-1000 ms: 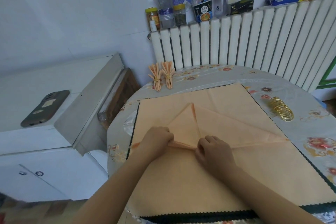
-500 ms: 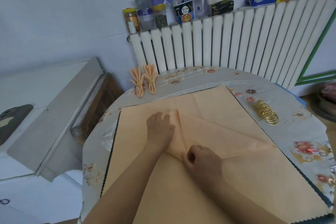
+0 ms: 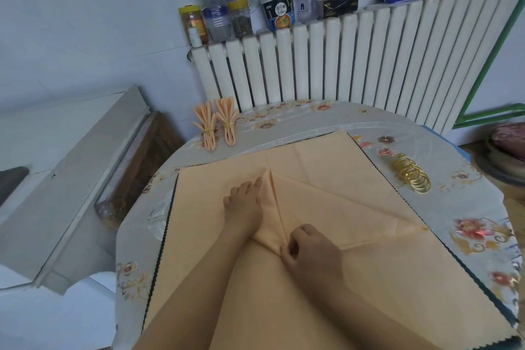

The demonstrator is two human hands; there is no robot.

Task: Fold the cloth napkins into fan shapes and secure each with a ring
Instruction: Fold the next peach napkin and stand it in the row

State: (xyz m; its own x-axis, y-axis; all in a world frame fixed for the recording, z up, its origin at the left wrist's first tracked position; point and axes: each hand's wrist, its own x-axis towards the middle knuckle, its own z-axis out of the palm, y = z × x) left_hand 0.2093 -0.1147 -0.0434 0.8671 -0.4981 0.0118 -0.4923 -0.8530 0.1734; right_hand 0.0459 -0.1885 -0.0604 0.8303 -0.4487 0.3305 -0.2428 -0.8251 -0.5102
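The napkin (image 3: 326, 199) lay spread on the table (image 3: 468, 207) — the left hand (image 3: 244, 204) pressed flat, fingers straight, on its pleated fold, the right hand (image 3: 311, 250) pinched the fold's near end, and the rings (image 3: 412, 176) sat beside the napkin's right edge.

— What sort of place is this?
— A home: a white ribbed radiator (image 3: 355, 65) topped with food jars (image 3: 216, 20), and a round tabletop under a flowered plastic cover (image 3: 468, 224).
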